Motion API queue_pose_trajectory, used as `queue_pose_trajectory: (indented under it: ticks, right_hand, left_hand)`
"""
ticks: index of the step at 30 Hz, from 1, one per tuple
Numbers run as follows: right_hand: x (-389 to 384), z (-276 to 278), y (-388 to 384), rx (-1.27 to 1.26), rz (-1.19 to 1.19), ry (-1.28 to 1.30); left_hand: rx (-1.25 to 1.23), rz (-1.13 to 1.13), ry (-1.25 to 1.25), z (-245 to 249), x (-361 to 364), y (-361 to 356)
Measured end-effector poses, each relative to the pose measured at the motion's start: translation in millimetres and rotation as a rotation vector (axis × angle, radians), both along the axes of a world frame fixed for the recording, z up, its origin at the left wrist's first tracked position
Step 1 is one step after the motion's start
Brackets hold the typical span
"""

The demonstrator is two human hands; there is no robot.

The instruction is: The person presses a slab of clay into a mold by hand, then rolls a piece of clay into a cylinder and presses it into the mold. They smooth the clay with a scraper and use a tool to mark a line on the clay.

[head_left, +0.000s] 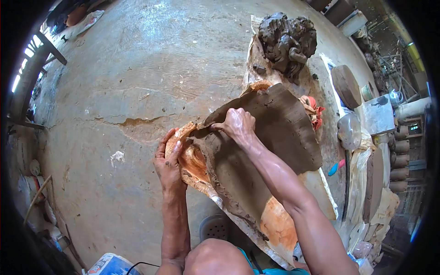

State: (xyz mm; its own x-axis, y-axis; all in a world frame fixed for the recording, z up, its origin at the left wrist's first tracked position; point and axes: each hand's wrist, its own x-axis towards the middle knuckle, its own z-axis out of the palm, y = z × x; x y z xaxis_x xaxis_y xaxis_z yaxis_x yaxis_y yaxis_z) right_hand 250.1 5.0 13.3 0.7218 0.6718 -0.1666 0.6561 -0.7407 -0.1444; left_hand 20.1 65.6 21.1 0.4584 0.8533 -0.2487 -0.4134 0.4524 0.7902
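Note:
A large, hollow mould (192, 162) with an orange inner face and a rough whitish rim lies tilted in front of me. Dark grey-brown wet clay (284, 123) is spread as a sheet over much of it, its edge ragged along the left. My left hand (170, 158) grips the mould's left end, thumb over the rim and fingers behind. My right hand (238, 123) is closed, with its thumb against the clay's upper left edge; what its curled fingers hold is partly hidden. Bare orange surface (277, 222) shows near my right forearm.
A lumpy heap of wet clay (288, 43) sits beyond the mould on a pale sheet. To the right are a red cloth (314, 110), a round disc (346, 86), a clear plastic bowl (349, 131) and a white block (378, 114). Cracked concrete floor (137, 91) extends left.

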Motion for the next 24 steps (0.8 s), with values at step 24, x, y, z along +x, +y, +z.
queue_pose_trajectory:
  ticks: [24]
  right_hand:
    - [48,6,1,-0.126,0.093,-0.406]
  left_hand:
    - [0.013,0.015,-0.038,-20,2,3]
